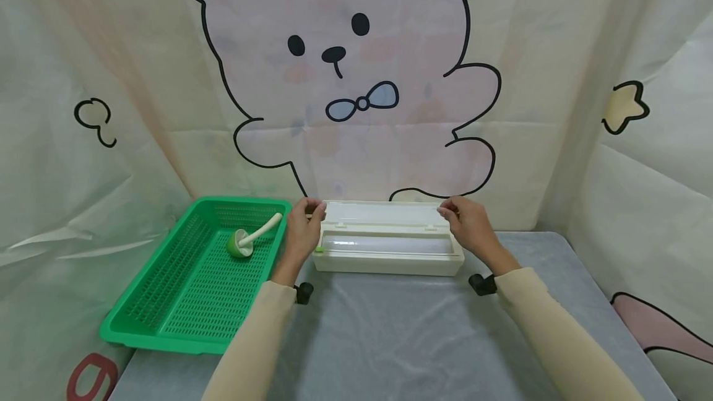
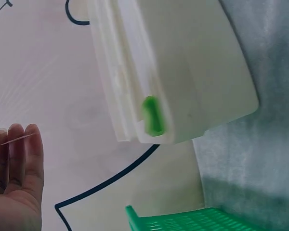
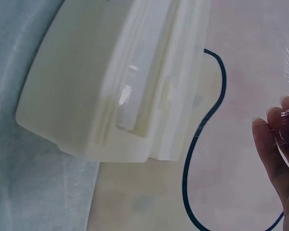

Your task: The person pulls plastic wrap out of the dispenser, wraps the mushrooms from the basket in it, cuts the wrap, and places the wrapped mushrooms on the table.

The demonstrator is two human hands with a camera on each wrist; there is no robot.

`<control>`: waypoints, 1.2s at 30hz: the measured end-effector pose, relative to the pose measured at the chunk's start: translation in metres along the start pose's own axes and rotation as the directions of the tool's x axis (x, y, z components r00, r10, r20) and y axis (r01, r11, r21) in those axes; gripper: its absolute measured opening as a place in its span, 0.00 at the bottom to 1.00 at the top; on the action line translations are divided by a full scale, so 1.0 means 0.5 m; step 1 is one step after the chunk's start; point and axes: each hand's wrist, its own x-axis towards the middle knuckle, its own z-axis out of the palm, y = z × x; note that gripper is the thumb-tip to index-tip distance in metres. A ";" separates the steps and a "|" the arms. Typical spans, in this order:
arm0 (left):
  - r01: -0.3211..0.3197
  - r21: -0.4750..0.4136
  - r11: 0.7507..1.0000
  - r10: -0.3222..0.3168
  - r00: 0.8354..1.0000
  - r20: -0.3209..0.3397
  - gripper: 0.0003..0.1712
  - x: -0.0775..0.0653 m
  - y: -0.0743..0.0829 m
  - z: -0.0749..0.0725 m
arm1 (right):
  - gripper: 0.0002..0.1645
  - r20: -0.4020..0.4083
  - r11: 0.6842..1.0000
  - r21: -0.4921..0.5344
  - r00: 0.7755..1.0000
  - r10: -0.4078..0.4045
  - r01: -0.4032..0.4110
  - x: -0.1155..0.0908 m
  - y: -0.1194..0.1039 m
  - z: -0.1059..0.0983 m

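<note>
A cream cling film dispenser point(image 1: 390, 266) sits on the table with its lid point(image 1: 379, 212) raised at the back. Inside lies a shiny roll point(image 1: 387, 244), and a green slider point(image 1: 319, 249) is at the left end of the front edge. My left hand point(image 1: 301, 231), above the dispenser's left end, pinches the edge of clear film point(image 2: 17, 139). At the other end, my right hand point(image 1: 472, 228) pinches the film too, and glints of it point(image 3: 288, 114) show over the fingers. Most of the transparent sheet is hard to make out.
Left of the dispenser stands a green plastic basket point(image 1: 133, 320). In it lies a green-and-white tool with a pale handle point(image 1: 262, 229). A grey cloth covers the table point(image 1: 390, 339), and a printed curtain point(image 1: 535, 159) hangs close behind.
</note>
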 end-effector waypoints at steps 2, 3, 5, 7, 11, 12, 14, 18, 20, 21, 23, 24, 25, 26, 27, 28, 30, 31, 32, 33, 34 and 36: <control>-0.007 -0.012 1.000 0.007 1.000 0.000 0.12 0.001 0.008 -0.003 | 0.05 -0.014 1.000 0.009 1.000 -0.005 0.005 0.003 -0.005 -0.007; -0.011 -0.020 1.000 0.011 1.000 -0.001 0.12 0.001 0.013 -0.005 | 0.05 -0.021 1.000 0.012 1.000 -0.007 0.008 0.005 -0.007 -0.010; -0.024 -0.030 0.999 0.024 1.000 -0.003 0.11 0.002 0.021 -0.009 | 0.05 -0.034 1.000 0.019 0.999 -0.015 0.015 0.009 -0.011 -0.016; -0.036 -0.043 0.998 0.036 0.999 -0.006 0.11 0.004 0.028 -0.012 | 0.04 -0.048 0.999 0.023 0.998 -0.026 0.027 0.012 -0.016 -0.023; -0.057 -0.068 0.996 0.056 0.998 -0.021 0.11 0.008 0.043 -0.018 | 0.04 -0.068 0.999 0.018 0.997 -0.042 0.044 0.018 -0.026 -0.033; -0.060 -0.073 0.996 0.058 0.998 -0.027 0.11 0.008 0.047 -0.019 | 0.04 -0.072 0.999 0.017 0.996 -0.047 0.048 0.020 -0.029 -0.035; -0.071 -0.070 0.995 0.068 0.997 -0.042 0.10 0.009 0.053 -0.022 | 0.03 -0.083 0.998 0.012 0.995 -0.059 0.060 0.021 -0.034 -0.040; -0.085 -0.056 0.995 0.081 0.994 -0.068 0.10 0.009 0.062 -0.028 | 0.03 -0.104 0.996 0.017 0.991 -0.083 0.085 0.023 -0.045 -0.049; -0.090 -0.058 0.994 0.086 0.993 -0.075 0.10 0.009 0.065 -0.031 | 0.03 -0.111 0.996 0.023 0.990 -0.088 0.091 0.023 -0.051 -0.053; -0.092 -0.059 0.994 0.087 0.993 -0.078 0.10 0.009 0.067 -0.032 | 0.03 -0.114 0.995 0.026 0.990 -0.088 0.091 0.023 -0.055 -0.056; -0.100 -0.073 0.992 0.094 0.992 -0.082 0.10 0.009 0.071 -0.036 | 0.03 -0.120 0.995 0.030 0.989 -0.086 0.090 0.022 -0.061 -0.060; -0.106 -0.080 0.991 0.099 0.992 -0.083 0.10 0.009 0.074 -0.037 | 0.03 -0.125 0.995 0.032 0.989 -0.085 0.090 0.022 -0.065 -0.063; -0.113 -0.088 0.990 0.105 0.991 -0.086 0.10 0.009 0.077 -0.039 | 0.03 -0.127 0.996 0.033 0.988 -0.083 0.088 0.022 -0.067 -0.065; -0.122 -0.097 0.988 0.113 0.990 -0.090 0.10 0.008 0.080 -0.041 | 0.03 -0.130 0.996 0.033 0.988 -0.082 0.087 0.022 -0.070 -0.067; -0.128 -0.103 0.986 0.119 0.988 -0.094 0.10 0.009 0.082 -0.042 | 0.03 -0.132 0.996 0.033 0.988 -0.080 0.085 0.022 -0.072 -0.069; -0.134 -0.111 0.985 0.123 0.988 -0.097 0.10 0.008 0.084 -0.043 | 0.04 -0.134 0.996 0.032 0.988 -0.077 0.082 0.022 -0.074 -0.070; -0.138 -0.112 0.984 0.126 0.986 -0.107 0.10 0.008 0.090 -0.046 | 0.04 -0.138 0.996 0.033 0.988 -0.076 0.081 0.022 -0.078 -0.073; -0.136 -0.110 0.984 0.124 0.986 -0.111 0.10 0.008 0.093 -0.047 | 0.04 -0.140 0.996 0.033 0.987 -0.075 0.081 0.022 -0.081 -0.075; -0.136 -0.107 0.985 0.124 0.986 -0.114 0.10 0.008 0.095 -0.049 | 0.04 -0.143 0.996 0.032 0.987 -0.075 0.080 0.022 -0.084 -0.077; -0.133 -0.105 0.986 0.121 0.986 -0.115 0.10 0.008 0.098 -0.050 | 0.04 -0.146 0.996 0.030 0.986 -0.076 0.082 0.023 -0.088 -0.079; -0.132 -0.106 0.986 0.120 0.986 -0.115 0.10 0.008 0.102 -0.051 | 0.04 -0.150 0.996 0.026 0.986 -0.077 0.081 0.023 -0.091 -0.081; -0.133 -0.115 0.984 0.119 0.986 -0.119 0.09 0.008 0.109 -0.054 | 0.04 -0.162 0.996 0.019 0.984 -0.079 0.083 0.024 -0.097 -0.087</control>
